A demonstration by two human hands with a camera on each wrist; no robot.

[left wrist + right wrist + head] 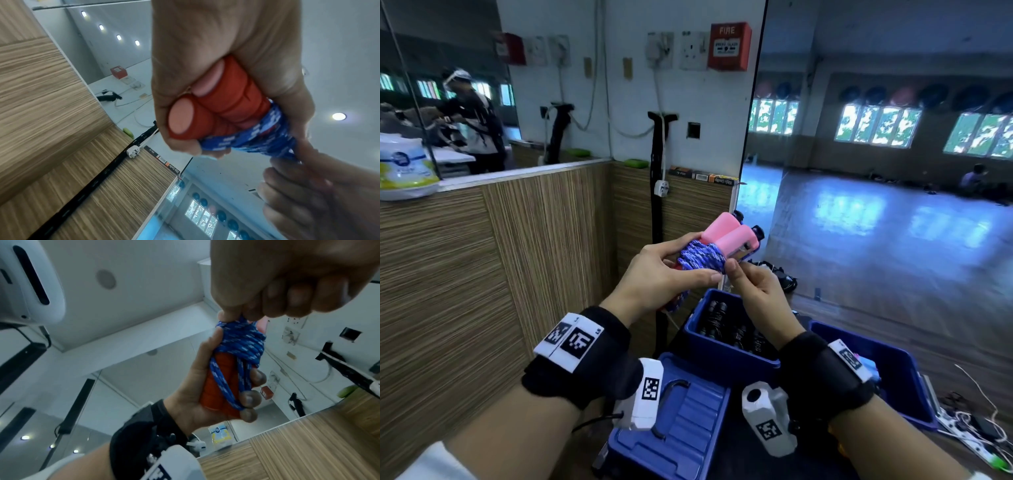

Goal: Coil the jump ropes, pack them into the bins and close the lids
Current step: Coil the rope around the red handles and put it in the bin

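**Rope wound round two handles, held over the bins**

Wrist bands with printed markers fill the near foreground. Above them, two pink handles (729,236) are gripped side by side by the curled fingers of the left hand (657,277), with the blue rope (700,260) wound round them. A strand of the rope is pinched by the right hand (756,291). Below, two open blue bins are seen: one bin (722,346) holds dark coiled ropes (726,325), the other bin (893,373) is largely hidden by the right wrist. One blue lid (681,425) lies beside them.
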